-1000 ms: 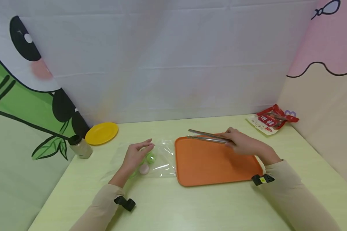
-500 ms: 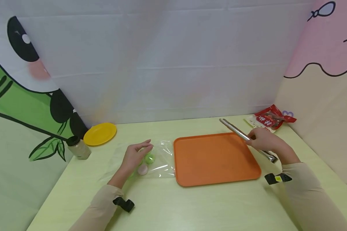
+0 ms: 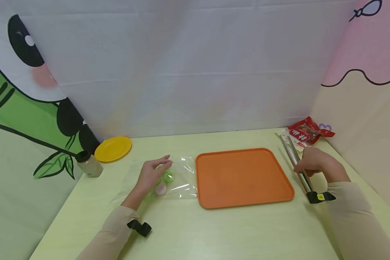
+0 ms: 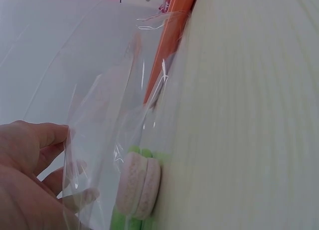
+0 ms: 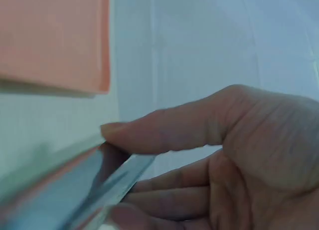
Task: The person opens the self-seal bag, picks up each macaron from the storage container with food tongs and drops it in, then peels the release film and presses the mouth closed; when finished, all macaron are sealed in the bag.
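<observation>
Both sleeves (image 3: 105, 236) are cut off along the bottom edge. At right, the right hand's (image 3: 321, 164) grip is clamped on metal tongs (image 3: 289, 151), their near end hidden by a wrist camera (image 3: 321, 197). Left of centre, the left hand (image 3: 150, 176) pinches a clear bag (image 3: 187, 177), partly hiding the pink and green macarons (image 3: 169, 176) inside, too covered to count. Upper left, a dark-lidded jar's (image 3: 91, 167) contents are unclear; the tongs' far tips overlap a snack packet (image 3: 303, 133), upper right.
</observation>
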Available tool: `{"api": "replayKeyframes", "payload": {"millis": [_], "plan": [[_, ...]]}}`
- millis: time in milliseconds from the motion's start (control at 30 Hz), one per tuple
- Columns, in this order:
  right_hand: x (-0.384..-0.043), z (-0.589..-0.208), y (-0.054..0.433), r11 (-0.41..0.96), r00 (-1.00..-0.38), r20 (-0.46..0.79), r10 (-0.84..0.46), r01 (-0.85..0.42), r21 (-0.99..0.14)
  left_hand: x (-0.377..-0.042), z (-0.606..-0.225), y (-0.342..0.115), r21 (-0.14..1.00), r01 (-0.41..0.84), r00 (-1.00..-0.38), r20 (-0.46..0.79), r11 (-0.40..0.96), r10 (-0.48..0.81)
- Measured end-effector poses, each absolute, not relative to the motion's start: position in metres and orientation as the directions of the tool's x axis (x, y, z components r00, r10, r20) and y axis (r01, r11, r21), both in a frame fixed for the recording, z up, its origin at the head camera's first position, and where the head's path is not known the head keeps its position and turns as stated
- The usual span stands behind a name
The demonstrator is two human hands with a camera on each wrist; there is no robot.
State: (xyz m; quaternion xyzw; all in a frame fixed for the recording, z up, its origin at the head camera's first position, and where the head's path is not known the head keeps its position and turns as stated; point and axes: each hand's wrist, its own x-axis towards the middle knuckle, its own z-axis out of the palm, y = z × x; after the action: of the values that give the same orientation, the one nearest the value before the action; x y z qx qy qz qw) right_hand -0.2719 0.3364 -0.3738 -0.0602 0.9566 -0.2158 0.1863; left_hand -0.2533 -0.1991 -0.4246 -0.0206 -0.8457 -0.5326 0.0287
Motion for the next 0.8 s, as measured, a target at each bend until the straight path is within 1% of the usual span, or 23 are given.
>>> {"api": "replayKeyframes", "payload": {"millis": [100, 233, 533, 800], "plan": [[-0.272, -0.382, 0.337, 0.908, -0.902, -0.394, -0.175, 0.006, -0.418, -0.253, -0.425, -0.199, 0.897, 0.063, -0.998, 0.067, 0.437, 0.006], [-0.269, -0.386, 0.334, 0.922, -0.882, -0.443, -0.164, 0.023, -0.386, -0.253, -0.426, -0.199, 0.898, 0.048, -0.999, 0.052, 0.438, 0.003], [-0.266, -0.385, 0.321, 0.923, -0.869, -0.468, -0.159, 0.037, -0.382, -0.252, -0.422, -0.198, 0.911, 0.061, -0.998, 0.063, 0.408, 0.009], [-0.268, -0.386, 0.319, 0.935, -0.863, -0.482, -0.154, 0.03, -0.353, -0.253, -0.422, -0.198, 0.908, 0.049, -0.999, 0.05, 0.415, 0.009]]}}
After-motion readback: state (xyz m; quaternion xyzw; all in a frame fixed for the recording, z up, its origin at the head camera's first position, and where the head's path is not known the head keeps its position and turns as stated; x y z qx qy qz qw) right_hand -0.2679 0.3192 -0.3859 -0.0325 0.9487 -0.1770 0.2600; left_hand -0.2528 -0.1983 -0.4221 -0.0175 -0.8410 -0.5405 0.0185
